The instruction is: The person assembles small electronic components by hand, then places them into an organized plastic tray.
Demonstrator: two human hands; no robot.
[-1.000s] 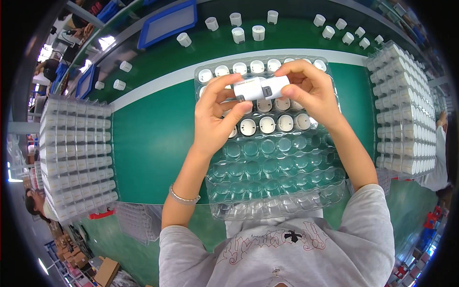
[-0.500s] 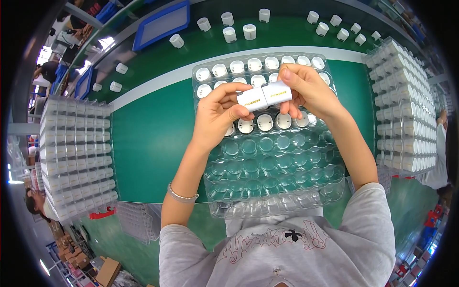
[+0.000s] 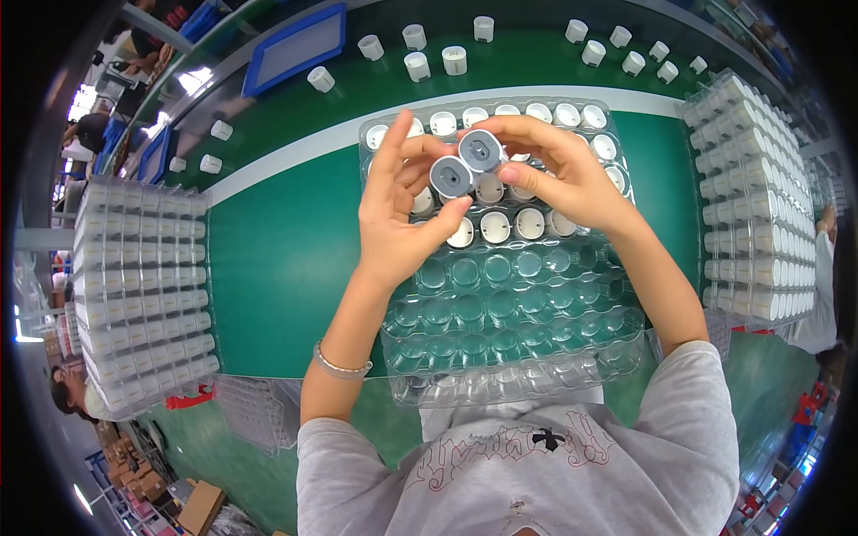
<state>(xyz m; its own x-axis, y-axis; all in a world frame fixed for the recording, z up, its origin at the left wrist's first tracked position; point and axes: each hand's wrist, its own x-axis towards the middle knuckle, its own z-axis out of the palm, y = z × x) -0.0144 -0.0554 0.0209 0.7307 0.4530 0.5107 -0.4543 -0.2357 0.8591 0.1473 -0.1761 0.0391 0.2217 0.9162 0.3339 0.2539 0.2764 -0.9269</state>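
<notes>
Two short white cylinders with grey, recessed ends are held side by side above the tray, ends facing up at me. My right hand (image 3: 563, 174) grips the right cylinder (image 3: 481, 150) between thumb and fingers. Around the left cylinder (image 3: 451, 177) curves my left hand (image 3: 398, 205), its thumb at the lower edge and a finger at the upper edge, another finger pointing up. Beneath both hands lies a clear plastic tray (image 3: 527, 268). Its far rows hold white round pieces (image 3: 495, 227), partly hidden by my hands, and its near pockets are bare.
Tall stacks of filled clear trays stand at left (image 3: 147, 295) and right (image 3: 755, 205). Beyond a white strip, several white cylinders (image 3: 454, 61) stand on a green surface, near a blue-rimmed tray (image 3: 295, 49). Other people are visible at the outer edges.
Both cylinders have been turned from lying sideways to grey ends up. My left hand's grip has loosened and one finger has lifted. The cylinders on the far green surface have shifted slightly left.
</notes>
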